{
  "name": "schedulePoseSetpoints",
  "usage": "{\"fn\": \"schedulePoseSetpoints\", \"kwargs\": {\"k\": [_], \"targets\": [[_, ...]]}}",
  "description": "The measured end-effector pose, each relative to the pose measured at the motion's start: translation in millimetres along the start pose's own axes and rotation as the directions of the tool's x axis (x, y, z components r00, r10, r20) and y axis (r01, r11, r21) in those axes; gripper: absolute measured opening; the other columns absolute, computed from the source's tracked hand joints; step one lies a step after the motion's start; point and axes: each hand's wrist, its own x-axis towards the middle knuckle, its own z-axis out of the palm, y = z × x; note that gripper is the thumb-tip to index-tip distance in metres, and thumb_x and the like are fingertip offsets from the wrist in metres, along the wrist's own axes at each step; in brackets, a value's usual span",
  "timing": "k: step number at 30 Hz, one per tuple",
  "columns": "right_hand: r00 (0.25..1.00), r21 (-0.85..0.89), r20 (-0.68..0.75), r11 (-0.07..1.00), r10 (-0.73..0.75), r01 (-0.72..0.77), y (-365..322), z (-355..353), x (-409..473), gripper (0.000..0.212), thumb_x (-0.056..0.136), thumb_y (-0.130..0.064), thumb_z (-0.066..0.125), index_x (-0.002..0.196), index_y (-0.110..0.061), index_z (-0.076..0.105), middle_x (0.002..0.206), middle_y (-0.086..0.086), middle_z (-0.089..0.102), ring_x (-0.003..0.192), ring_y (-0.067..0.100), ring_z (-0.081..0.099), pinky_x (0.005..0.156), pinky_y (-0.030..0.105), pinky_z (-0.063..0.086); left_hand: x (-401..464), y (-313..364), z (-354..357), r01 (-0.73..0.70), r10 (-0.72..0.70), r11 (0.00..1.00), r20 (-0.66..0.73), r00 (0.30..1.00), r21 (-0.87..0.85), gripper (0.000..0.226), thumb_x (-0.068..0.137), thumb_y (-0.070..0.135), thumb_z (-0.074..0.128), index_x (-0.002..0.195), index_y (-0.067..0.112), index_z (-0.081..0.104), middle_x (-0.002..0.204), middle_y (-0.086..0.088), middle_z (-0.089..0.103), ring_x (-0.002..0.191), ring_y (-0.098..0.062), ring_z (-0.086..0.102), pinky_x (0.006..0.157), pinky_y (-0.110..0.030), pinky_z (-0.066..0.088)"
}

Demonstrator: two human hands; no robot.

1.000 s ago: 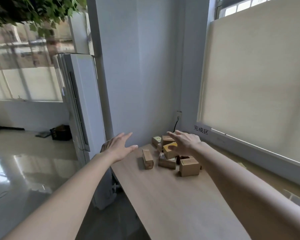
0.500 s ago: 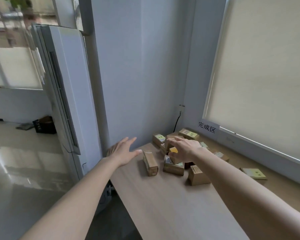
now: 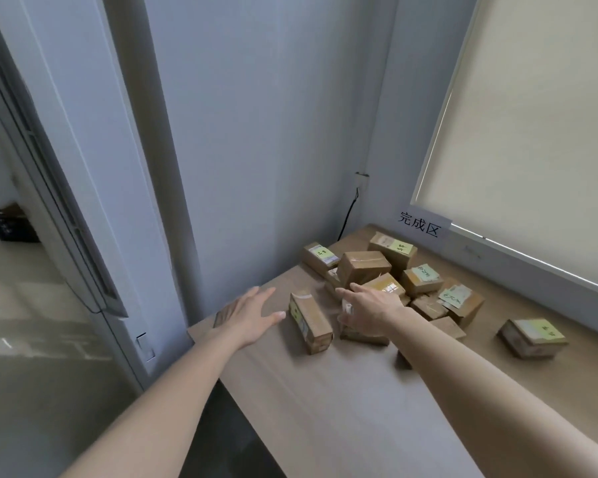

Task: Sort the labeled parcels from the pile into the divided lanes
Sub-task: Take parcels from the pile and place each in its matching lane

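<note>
left hand (image 3: pixel 247 313) spread, beside long parcel (image 3: pixel 309 322) | right hand (image 3: pixel 370 307) over pile (image 3: pixel 387 281)

- The single head view is looking forward and down from the person's own height, over both outstretched forearms.
- It is facing the far corner, where the surface (image 3: pixel 325 408) is meeting the wall.
- The hands are sitting mid-frame, fairly near.
- The wide lens is bending the door frame (image 3: pixel 83 188) at left and the window blind (image 3: pixel 532 132) at right.

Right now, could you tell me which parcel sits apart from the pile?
The green-labelled parcel far right near the window, alone on the table.
</note>
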Motion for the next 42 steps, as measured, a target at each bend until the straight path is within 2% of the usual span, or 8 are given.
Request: {"fn": "schedulePoseSetpoints", "kwargs": {"k": [6,11,16,22,27,32,36,42], "targets": [[0.996,0.107,0.087,0.994,-0.029,0.020,1,76,87,0.071,0.098,-0.059,0.052,0.159,-0.039,0.020,0.148,0.000,0.044,0.124,0.023,0.055,0.070,0.026,0.056,70,-34,70,0.007,-0.002,0.999,0.102,0.995,-0.052,0.073,0.091,0.067,0.050,0.155,0.040,0.024,0.164,0.003,0.022,0.148,-0.021,0.028,0.114,-0.038,0.031],[0.984,0.178,0.179,0.983,0.000,-0.032,9,147,163,0.070,0.099,-0.056,0.052,0.158,-0.042,0.018,0.158,0.001,0.034,0.132,0.027,0.051,0.071,0.029,0.056,135,-54,138,0.023,-0.010,0.997,0.181,0.983,-0.068,0.072,0.092,0.065,0.049,0.155,0.042,0.022,0.163,0.004,0.024,0.147,-0.019,0.028,0.112,-0.037,0.033],[0.971,0.184,0.239,0.981,0.009,-0.054,17,207,212,0.067,0.102,-0.050,0.051,0.157,-0.039,0.016,0.168,0.001,0.017,0.146,0.029,0.037,0.100,0.045,0.052,190,-72,201,0.065,-0.039,0.994,0.266,0.963,-0.091,0.074,0.091,0.064,0.053,0.154,0.043,0.022,0.163,0.005,0.024,0.148,-0.017,0.027,0.114,-0.036,0.034],[0.970,0.231,0.240,0.973,-0.039,-0.018,21,237,250,0.069,0.101,-0.050,0.052,0.159,-0.036,0.017,0.163,-0.001,0.023,0.144,0.027,0.038,0.101,0.044,0.050,233,-84,244,0.059,-0.025,0.994,0.327,0.945,-0.096,0.074,0.092,0.063,0.053,0.155,0.039,0.023,0.162,0.003,0.025,0.147,-0.017,0.028,0.114,-0.037,0.034],[0.963,0.221,0.268,0.975,-0.036,-0.025,25,246,263,0.076,0.099,-0.057,0.051,0.161,-0.036,0.012,0.167,-0.003,0.012,0.147,0.027,0.033,0.104,0.042,0.047,253,-91,257,0.046,-0.010,0.995,0.357,0.934,-0.092,0.073,0.092,0.063,0.051,0.156,0.038,0.023,0.163,0.002,0.025,0.148,-0.018,0.027,0.114,-0.036,0.033],[0.964,0.297,0.262,0.947,0.043,-0.123,30,247,268,0.077,0.095,-0.061,0.056,0.157,-0.036,0.018,0.166,-0.002,0.020,0.139,0.028,0.045,0.095,0.043,0.054,267,-92,268,0.032,0.019,0.991,0.382,0.924,-0.128,0.075,0.092,0.064,0.050,0.156,0.038,0.020,0.162,0.001,0.026,0.147,-0.019,0.029,0.113,-0.039,0.035],[0.966,0.365,0.225,0.909,0.124,-0.202,33,256,274,0.074,0.095,-0.054,0.061,0.152,-0.031,0.021,0.156,0.000,0.030,0.127,0.030,0.053,0.089,0.047,0.056,275,-90,280,0.013,0.060,0.983,0.388,0.920,-0.181,0.076,0.093,0.062,0.051,0.156,0.039,0.016,0.159,0.003,0.030,0.143,-0.020,0.035,0.109,-0.039,0.040],[0.969,0.547,0.198,0.804,0.146,-0.233,38,277,278,0.083,0.099,-0.038,0.055,0.160,-0.034,-0.001,0.159,0.000,0.037,0.122,0.033,0.059,0.096,0.048,0.052,277,-97,302,0.021,0.089,0.956,0.359,0.929,-0.292,0.082,0.089,0.059,0.059,0.154,0.048,0.010,0.158,0.012,0.031,0.140,-0.015,0.038,0.106,-0.036,0.042]]}}
